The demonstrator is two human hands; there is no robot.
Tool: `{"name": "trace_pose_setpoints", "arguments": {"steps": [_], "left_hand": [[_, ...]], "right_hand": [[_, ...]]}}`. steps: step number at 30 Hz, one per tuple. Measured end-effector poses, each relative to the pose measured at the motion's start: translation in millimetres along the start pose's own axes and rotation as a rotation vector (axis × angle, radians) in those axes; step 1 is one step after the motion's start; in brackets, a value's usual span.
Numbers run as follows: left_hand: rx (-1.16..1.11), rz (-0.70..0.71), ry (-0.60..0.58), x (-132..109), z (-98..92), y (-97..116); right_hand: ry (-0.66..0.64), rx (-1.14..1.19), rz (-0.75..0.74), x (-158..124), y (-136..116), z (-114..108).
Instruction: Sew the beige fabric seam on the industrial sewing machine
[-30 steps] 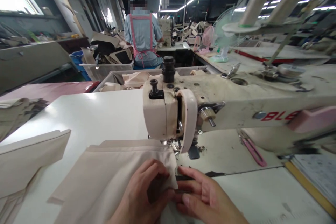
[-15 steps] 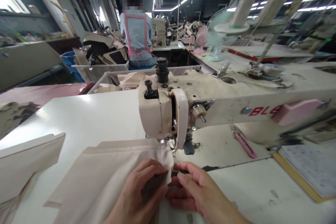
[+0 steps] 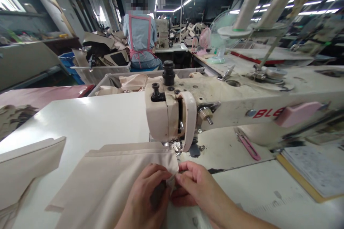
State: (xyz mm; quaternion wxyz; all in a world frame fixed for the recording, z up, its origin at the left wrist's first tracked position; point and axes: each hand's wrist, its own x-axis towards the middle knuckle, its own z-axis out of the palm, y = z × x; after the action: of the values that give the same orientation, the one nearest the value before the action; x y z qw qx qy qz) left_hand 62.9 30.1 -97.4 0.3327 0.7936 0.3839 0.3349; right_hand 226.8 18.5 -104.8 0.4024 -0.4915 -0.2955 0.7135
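A beige fabric piece lies across the white table, its upper right corner close to the needle area of the sewing machine. My left hand rests on the fabric's right side, thumb and fingers closed around its edge. From the right, my right hand pinches the same edge near the corner between thumb and index finger. Both hands sit just in front of the presser foot, which is partly hidden by the machine's cream guard. The underside of the fabric is out of sight.
More beige pieces lie at the left. Pink thread snips rest on the machine bed, and a clipboard with papers is at the right. Behind the machine stands a bin of fabric; a person sits beyond it.
My right thumb and index finger have closed onto the fabric's edge, which is now bent between both hands. The camera view has shifted slightly.
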Motion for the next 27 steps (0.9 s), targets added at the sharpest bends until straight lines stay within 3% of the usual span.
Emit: {"name": "trace_pose_setpoints", "arguments": {"steps": [8, 14, 18, 23, 27], "left_hand": [[0.057, -0.037, -0.002, -3.3, 6.9, -1.9], [0.099, -0.037, 0.010, -3.9, 3.8, -9.1], [0.091, 0.033, 0.057, -5.8, 5.8, -7.3], [0.296, 0.156, 0.094, -4.9, 8.4, -3.6], [0.340, 0.313, 0.116, -2.2, 3.8, -9.4]], "right_hand": [[-0.057, 0.047, 0.010, -6.1, -8.7, 3.0], [-0.008, 0.045, 0.010, 0.1, -2.2, 3.1], [-0.068, 0.072, 0.009, -2.1, -2.6, 4.9], [-0.133, 0.140, 0.038, -10.6, -1.9, 4.4], [-0.093, 0.159, 0.123, -17.7, -0.2, 3.1]]}}
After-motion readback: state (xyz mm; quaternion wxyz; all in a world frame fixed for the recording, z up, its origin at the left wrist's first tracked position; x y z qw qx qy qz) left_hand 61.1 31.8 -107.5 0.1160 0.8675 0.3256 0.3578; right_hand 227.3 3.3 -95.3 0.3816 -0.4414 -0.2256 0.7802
